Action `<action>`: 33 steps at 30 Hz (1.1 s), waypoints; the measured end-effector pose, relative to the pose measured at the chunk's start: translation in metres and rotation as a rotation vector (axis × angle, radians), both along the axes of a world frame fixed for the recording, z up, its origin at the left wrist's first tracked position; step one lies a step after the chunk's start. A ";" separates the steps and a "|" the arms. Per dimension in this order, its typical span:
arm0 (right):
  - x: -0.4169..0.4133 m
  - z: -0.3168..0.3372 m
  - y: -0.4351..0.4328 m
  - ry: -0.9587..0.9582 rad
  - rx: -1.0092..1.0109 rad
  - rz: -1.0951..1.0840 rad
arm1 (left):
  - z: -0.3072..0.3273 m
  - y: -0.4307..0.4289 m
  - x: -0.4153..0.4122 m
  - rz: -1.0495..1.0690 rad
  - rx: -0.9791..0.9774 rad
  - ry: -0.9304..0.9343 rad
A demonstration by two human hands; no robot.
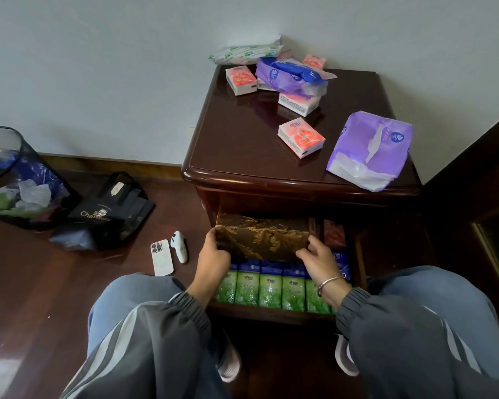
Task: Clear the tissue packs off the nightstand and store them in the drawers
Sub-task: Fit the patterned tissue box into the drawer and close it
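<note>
The left hand and right hand each clasp an end of the gold brocade tissue box in the open drawer, likely seating it behind the green packs. Pink and purple tissue packs lie across the nightstand top.

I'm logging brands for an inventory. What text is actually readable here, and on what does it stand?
"Cha", the rest blurred: black bag on the floor.
"10", then a tiny unreadable mark: rear purple pack.
Too small or blurred: print on the pink packs, green packs, front purple pack, white-green pack.
No text: gold box.
</note>
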State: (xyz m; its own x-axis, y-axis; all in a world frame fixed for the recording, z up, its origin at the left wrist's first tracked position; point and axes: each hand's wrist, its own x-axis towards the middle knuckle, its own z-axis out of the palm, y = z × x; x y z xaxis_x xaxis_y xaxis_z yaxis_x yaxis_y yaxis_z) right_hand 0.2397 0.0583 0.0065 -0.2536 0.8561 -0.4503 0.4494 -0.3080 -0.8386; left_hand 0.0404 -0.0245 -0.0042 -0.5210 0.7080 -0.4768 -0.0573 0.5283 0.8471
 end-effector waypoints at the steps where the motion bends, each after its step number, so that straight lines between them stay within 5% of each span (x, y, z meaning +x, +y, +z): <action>1: 0.000 -0.002 0.002 0.008 -0.008 0.004 | -0.001 0.000 0.000 -0.015 0.014 0.005; 33: 0.002 -0.045 0.029 -0.008 -0.157 0.100 | -0.015 0.022 -0.002 -0.151 -0.155 0.307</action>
